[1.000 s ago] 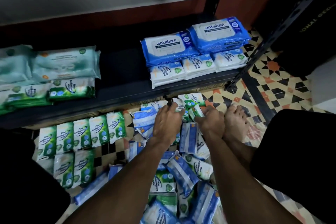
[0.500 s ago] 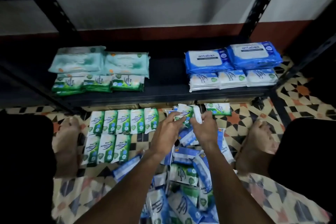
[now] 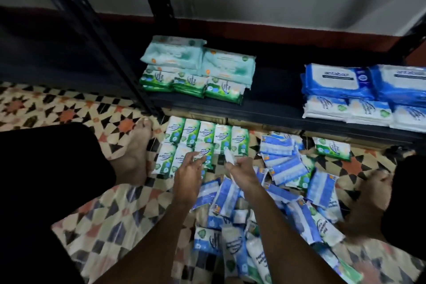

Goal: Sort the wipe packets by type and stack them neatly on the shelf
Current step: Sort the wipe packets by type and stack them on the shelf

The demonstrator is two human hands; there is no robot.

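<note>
I see both hands low over the floor, close together but apart. The left hand [image 3: 189, 169] reaches with loose, nearly straight fingers onto the near row of green packets [image 3: 207, 132]. The right hand [image 3: 242, 169] pinches one thin packet [image 3: 229, 156], held edge-on, just right of this row. A mixed blue pile [image 3: 285, 166] lies further right and nearer. On the far shelf [image 3: 265, 108], pale green packs [image 3: 198, 57] sit left and blue packs [image 3: 336, 80] right.

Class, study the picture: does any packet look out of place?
Yes. One green packet lies alone under the shelf edge, right of the jumbled pile and apart from the neat green rows on the left.
</note>
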